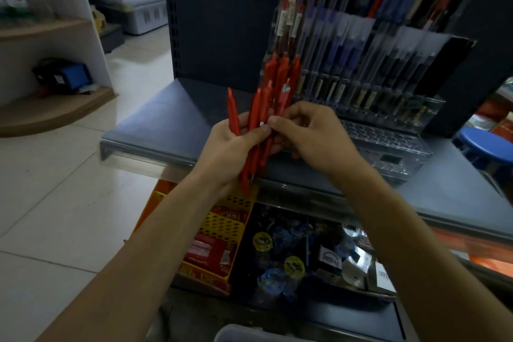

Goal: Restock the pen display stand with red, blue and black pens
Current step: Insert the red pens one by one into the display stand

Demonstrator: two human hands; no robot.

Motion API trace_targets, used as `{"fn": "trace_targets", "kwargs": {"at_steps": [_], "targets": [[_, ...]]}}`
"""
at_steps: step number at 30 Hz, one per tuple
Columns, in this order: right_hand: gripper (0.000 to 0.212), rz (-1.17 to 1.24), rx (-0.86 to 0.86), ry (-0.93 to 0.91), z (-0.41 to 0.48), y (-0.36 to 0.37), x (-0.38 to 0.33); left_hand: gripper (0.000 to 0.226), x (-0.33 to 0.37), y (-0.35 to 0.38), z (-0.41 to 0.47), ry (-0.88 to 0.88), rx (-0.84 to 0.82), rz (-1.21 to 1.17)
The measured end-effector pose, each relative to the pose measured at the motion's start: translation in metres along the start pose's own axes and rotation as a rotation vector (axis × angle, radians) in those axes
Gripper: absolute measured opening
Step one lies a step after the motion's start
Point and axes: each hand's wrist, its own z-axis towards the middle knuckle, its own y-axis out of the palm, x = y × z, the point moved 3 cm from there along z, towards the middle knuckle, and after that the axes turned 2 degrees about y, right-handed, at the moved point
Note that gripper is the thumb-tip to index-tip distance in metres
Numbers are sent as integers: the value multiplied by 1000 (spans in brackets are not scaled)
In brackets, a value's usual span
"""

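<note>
Where the pale, glossy tiled floor runs up to a shop fixture, a grey metal shelf juts out with a smooth, matt top and a clear strip along its front edge. Behind it rises a dark back panel with a column of slots. On the shelf's right part stands the pen display stand — clear, hard plastic, stepped in tiers, its base pierced with rows of small holes. Slim pens with frosted caps and blue, dark and red barrels stand slanted in its rows.

The left hand is held over the shelf just in front of the stand's left end, its fingers curled round a fanned bundle of red pens. They are opaque, slender and tapered, tips pointing down. The right hand meets it, thumb and forefinger pinched on one pen of the bundle, the other fingers bent.

Below the shelf sit a yellow perforated box of red packets and a dark bin of shiny wrapped sweets. Curved wooden shelves stand at the left — a round blue stool at the right.
</note>
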Motion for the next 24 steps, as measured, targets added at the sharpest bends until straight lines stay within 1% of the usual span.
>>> {"fn": "trace_targets", "kwargs": {"at_steps": [3,7,8,10,12,14,17,18,20,22,24], "targets": [[15,-58,85,-60,3,-12,-1,16,1,2,0,13,8,5],[9,126,241,-110,9,-30,-11,18,2,-2,4,-25,95,-34],[9,141,279,-135,11,-34,-14,17,2,-4,6,-45,107,-70],[9,161,343,-199,16,-39,-19,16,2,-5,9,-81,96,-215],[10,41,407,-268,21,-41,-22,15,4,-7,11,-98,73,-315],[10,-118,424,-300,28,-38,-20,14,5,-7,12,-110,52,-351],[9,-302,321,-282,36,-25,-9,18,6,-4,10,-107,30,-384],[10,-358,306,-279,37,-20,-4,21,7,-3,10,-95,36,-382],[14,-400,335,-274,36,-16,2,25,6,-3,10,-51,62,-346],[17,-458,376,-270,36,-17,2,22,6,-3,12,-19,91,-287],[16,-483,377,-254,36,-18,2,19,5,-1,11,-11,96,-242]]}}
